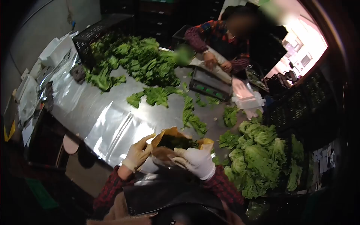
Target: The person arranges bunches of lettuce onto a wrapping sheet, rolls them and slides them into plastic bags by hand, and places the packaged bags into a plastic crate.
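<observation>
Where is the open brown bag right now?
In the head view, the brown bag is just below centre, between the left hand and right hand, left of the lettuce pile.

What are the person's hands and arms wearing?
The left hand wears a thin, pale cream glove that stops at the wrist. The right hand wears a whiter glove that goes down to the cuff. Both arms have long sleeves with dark red and blackish checks.
</observation>
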The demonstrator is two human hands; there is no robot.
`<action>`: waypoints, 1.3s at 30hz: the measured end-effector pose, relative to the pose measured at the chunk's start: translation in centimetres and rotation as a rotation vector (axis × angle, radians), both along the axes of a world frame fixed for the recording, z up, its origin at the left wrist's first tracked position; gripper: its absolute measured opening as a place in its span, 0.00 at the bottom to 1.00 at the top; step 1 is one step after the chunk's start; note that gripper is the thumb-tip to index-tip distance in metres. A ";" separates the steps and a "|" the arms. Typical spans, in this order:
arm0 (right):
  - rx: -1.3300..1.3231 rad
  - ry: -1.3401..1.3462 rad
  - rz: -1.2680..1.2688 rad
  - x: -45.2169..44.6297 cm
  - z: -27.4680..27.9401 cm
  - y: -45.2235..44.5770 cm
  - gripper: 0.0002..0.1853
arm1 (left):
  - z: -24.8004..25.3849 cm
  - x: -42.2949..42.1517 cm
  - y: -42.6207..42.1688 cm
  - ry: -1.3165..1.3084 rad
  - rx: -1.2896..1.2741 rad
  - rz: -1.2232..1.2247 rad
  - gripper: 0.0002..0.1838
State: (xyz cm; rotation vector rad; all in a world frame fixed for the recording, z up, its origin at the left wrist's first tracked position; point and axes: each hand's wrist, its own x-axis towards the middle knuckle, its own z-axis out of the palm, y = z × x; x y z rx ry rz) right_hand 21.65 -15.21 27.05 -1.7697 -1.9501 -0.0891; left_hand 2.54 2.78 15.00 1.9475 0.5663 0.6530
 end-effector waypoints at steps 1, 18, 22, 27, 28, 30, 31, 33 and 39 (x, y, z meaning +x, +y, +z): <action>0.016 -0.024 -0.017 0.0 0.7 0.0 0.25 | 0.9 0.5 0.0 -0.024 0.016 -0.017 0.22; 0.145 0.450 0.045 -4.4 -2.7 1.2 0.24 | 0.2 0.5 0.4 0.279 0.104 0.093 0.22; 0.196 0.135 0.030 -0.3 3.3 -0.7 0.21 | -0.4 0.8 0.6 0.272 0.087 0.025 0.15; 0.215 0.053 0.037 2.4 4.8 -1.2 0.19 | 3.2 1.2 -0.6 0.066 -0.521 -0.094 0.06; 0.216 0.100 0.114 2.6 4.7 -0.8 0.19 | 2.9 0.9 -0.5 0.129 -0.377 -0.134 0.10; 0.310 0.137 0.137 4.4 7.4 -2.3 0.19 | 2.5 0.9 -0.1 0.236 -0.084 -0.208 0.19; 0.400 0.162 0.166 5.6 9.5 -2.9 0.19 | 3.4 1.6 0.2 0.226 -0.066 -0.208 0.19; 0.404 0.150 0.103 6.6 10.5 -3.8 0.19 | 5.7 1.5 -0.4 0.238 -0.293 -0.202 0.15; -0.329 0.135 -0.010 7.7 -1.7 1.4 0.18 | -1.9 1.2 -1.5 0.467 -0.261 -0.060 0.15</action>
